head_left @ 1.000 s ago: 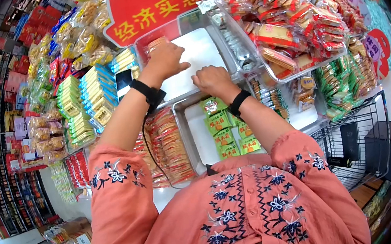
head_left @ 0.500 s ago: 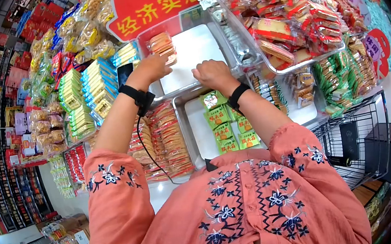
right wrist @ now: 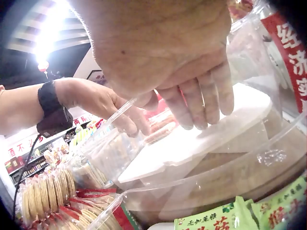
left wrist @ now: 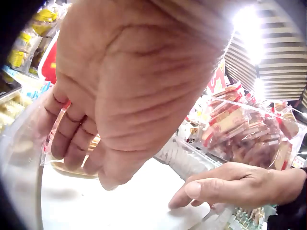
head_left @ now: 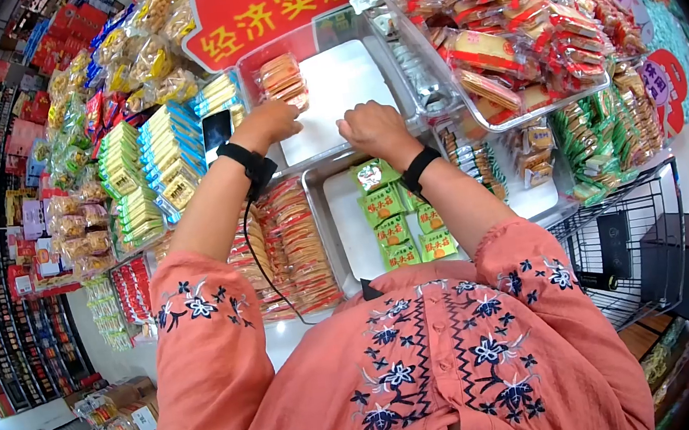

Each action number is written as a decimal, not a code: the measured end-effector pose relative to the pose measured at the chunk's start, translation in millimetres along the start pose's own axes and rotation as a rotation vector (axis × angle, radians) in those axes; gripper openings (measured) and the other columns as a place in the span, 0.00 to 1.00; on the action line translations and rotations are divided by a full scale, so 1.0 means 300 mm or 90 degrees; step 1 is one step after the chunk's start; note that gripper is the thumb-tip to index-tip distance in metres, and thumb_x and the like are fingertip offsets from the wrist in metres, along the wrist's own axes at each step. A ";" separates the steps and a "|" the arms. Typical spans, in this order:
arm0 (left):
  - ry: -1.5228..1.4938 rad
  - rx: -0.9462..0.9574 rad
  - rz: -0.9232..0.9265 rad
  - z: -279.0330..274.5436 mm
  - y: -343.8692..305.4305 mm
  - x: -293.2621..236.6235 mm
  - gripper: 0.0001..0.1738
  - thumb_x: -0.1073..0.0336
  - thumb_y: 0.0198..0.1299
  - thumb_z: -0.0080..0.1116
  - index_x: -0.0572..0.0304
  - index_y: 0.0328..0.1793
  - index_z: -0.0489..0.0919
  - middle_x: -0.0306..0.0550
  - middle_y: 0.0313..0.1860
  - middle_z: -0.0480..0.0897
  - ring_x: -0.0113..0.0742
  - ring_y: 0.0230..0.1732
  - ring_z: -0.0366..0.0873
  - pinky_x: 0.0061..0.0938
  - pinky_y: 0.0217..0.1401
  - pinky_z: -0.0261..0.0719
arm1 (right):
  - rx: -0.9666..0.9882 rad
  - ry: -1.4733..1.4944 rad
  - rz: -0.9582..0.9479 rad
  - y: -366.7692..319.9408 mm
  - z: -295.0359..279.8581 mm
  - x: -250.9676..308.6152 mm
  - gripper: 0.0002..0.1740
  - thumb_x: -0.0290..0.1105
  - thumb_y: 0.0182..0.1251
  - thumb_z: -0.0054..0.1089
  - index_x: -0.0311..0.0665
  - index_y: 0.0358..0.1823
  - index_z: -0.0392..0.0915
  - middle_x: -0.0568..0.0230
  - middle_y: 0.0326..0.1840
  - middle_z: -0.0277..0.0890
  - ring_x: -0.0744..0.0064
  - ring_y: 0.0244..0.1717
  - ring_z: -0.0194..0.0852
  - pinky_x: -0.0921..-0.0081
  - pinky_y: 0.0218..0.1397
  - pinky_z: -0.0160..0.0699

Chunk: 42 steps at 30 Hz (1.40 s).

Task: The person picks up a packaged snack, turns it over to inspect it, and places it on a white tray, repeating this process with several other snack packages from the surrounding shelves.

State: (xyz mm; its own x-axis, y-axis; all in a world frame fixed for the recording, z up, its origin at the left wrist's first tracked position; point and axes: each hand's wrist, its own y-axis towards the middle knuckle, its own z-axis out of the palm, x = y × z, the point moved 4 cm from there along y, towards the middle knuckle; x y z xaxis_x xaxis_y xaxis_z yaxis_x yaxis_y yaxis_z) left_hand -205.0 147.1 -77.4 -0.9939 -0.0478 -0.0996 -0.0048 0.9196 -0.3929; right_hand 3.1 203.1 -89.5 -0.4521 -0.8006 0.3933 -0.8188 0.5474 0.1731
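Observation:
A short row of red-and-tan wrapped snack packs (head_left: 282, 81) lies at the left side of a clear bin, on its white base (head_left: 345, 84). At the near end of that row is my left hand (head_left: 267, 124); in the left wrist view its bent fingers hang against the packs (left wrist: 67, 165), partly hiding them, with no clear grip. My right hand (head_left: 377, 132) is at the bin's near right part, palm down and holding nothing. In the right wrist view its fingers extend loosely over the white base (right wrist: 201, 139), their tips at or just above it.
Nearer me, another bin (head_left: 349, 249) holds green packs (head_left: 394, 230). Red-wrapped packs (head_left: 503, 29) are heaped in a raised bin at right. A phone (head_left: 217, 136) lies left of my left hand, a cable (head_left: 259, 257) hangs from that wrist, and a wire cart (head_left: 630, 264) stands at right.
My left hand has drawn back toward me from over the snack packs, which now show more fully. The right hand has barely shifted.

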 end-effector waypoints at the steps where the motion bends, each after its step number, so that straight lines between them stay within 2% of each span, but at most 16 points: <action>1: 0.007 0.010 -0.012 0.015 0.004 0.007 0.18 0.54 0.61 0.60 0.61 0.47 0.85 0.61 0.44 0.86 0.61 0.46 0.83 0.49 0.50 0.80 | 0.000 -0.001 -0.001 0.000 0.005 -0.002 0.24 0.46 0.72 0.49 0.37 0.29 0.85 0.49 0.31 0.84 0.47 0.37 0.83 0.50 0.42 0.81; 3: 0.022 0.030 -0.035 0.029 0.006 0.011 0.18 0.53 0.62 0.58 0.60 0.47 0.85 0.60 0.45 0.86 0.60 0.47 0.84 0.47 0.50 0.80 | 0.000 -0.002 -0.003 0.002 0.011 -0.004 0.24 0.46 0.72 0.49 0.37 0.28 0.85 0.49 0.31 0.84 0.47 0.37 0.83 0.50 0.41 0.81; 6: 0.040 0.070 -0.083 0.033 0.014 -0.008 0.20 0.56 0.62 0.57 0.60 0.52 0.85 0.60 0.50 0.86 0.57 0.52 0.84 0.46 0.56 0.80 | -0.002 -0.005 -0.001 0.003 0.014 -0.006 0.24 0.46 0.72 0.48 0.37 0.27 0.85 0.49 0.29 0.84 0.47 0.34 0.84 0.51 0.40 0.81; 12: 0.046 0.060 -0.090 0.020 0.005 -0.039 0.20 0.56 0.61 0.58 0.61 0.53 0.84 0.61 0.50 0.86 0.56 0.53 0.85 0.46 0.56 0.81 | 0.025 -0.013 0.003 0.006 0.018 -0.007 0.25 0.47 0.72 0.46 0.38 0.27 0.86 0.50 0.27 0.84 0.47 0.31 0.84 0.50 0.37 0.81; 18: 0.087 0.065 -0.088 0.035 0.005 -0.044 0.20 0.57 0.61 0.58 0.60 0.54 0.83 0.61 0.48 0.87 0.56 0.51 0.85 0.47 0.54 0.81 | 0.052 -0.010 0.010 0.008 0.019 -0.009 0.26 0.47 0.73 0.44 0.38 0.28 0.86 0.49 0.30 0.85 0.48 0.34 0.85 0.51 0.39 0.81; 24: 0.050 -0.027 -0.107 0.015 -0.016 -0.058 0.19 0.59 0.60 0.60 0.61 0.53 0.82 0.63 0.47 0.86 0.58 0.51 0.85 0.47 0.51 0.82 | 0.079 -0.009 0.018 0.007 0.007 -0.004 0.27 0.47 0.74 0.42 0.38 0.30 0.87 0.49 0.32 0.86 0.47 0.35 0.85 0.51 0.41 0.82; 27: 0.024 -0.063 -0.115 0.008 -0.019 -0.039 0.20 0.58 0.61 0.60 0.61 0.56 0.80 0.64 0.48 0.86 0.60 0.51 0.84 0.48 0.54 0.81 | 0.078 -0.010 0.019 0.007 0.004 -0.002 0.27 0.47 0.74 0.42 0.38 0.30 0.87 0.49 0.32 0.86 0.47 0.35 0.85 0.51 0.41 0.82; 30: 0.003 -0.019 -0.137 -0.001 0.003 -0.001 0.24 0.57 0.64 0.57 0.61 0.63 0.73 0.66 0.56 0.82 0.63 0.59 0.80 0.51 0.60 0.77 | 0.082 -0.007 0.022 0.007 0.003 -0.002 0.27 0.47 0.74 0.42 0.38 0.30 0.87 0.49 0.32 0.86 0.48 0.35 0.86 0.52 0.41 0.82; 33: 0.008 -0.047 -0.144 -0.021 0.022 0.025 0.26 0.56 0.65 0.57 0.60 0.66 0.72 0.66 0.60 0.80 0.62 0.61 0.78 0.49 0.62 0.77 | 0.069 -0.008 0.017 0.006 0.003 -0.001 0.26 0.46 0.74 0.42 0.38 0.30 0.86 0.49 0.32 0.85 0.48 0.35 0.85 0.52 0.41 0.82; 36: 0.033 -0.063 -0.145 -0.032 0.044 0.040 0.26 0.55 0.64 0.58 0.60 0.66 0.74 0.65 0.61 0.80 0.62 0.62 0.78 0.48 0.63 0.77 | 0.062 -0.001 0.015 0.004 0.004 -0.002 0.26 0.46 0.73 0.43 0.38 0.29 0.86 0.49 0.31 0.85 0.48 0.34 0.85 0.51 0.41 0.82; 39: 0.022 -0.006 -0.151 -0.028 0.063 0.052 0.25 0.54 0.65 0.58 0.61 0.64 0.76 0.64 0.60 0.81 0.61 0.61 0.78 0.48 0.63 0.77 | 0.041 -0.001 0.009 0.002 0.002 -0.001 0.25 0.45 0.73 0.44 0.38 0.29 0.86 0.49 0.30 0.85 0.48 0.34 0.85 0.51 0.41 0.81; 42: 0.017 -0.017 -0.156 -0.033 0.070 0.047 0.24 0.55 0.65 0.58 0.61 0.62 0.77 0.64 0.58 0.82 0.61 0.60 0.80 0.48 0.61 0.78 | 0.038 -0.002 0.010 0.002 0.004 -0.003 0.25 0.45 0.72 0.44 0.38 0.28 0.86 0.49 0.30 0.85 0.47 0.34 0.85 0.51 0.41 0.82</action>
State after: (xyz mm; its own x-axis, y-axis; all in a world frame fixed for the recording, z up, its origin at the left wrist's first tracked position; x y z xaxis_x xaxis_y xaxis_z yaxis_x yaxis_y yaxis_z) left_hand -220.0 169.7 -78.0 -0.9653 -0.2603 0.0204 -0.2485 0.8921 -0.3774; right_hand 2.5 203.9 -90.8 -0.4665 -0.7927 0.3925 -0.8308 0.5449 0.1130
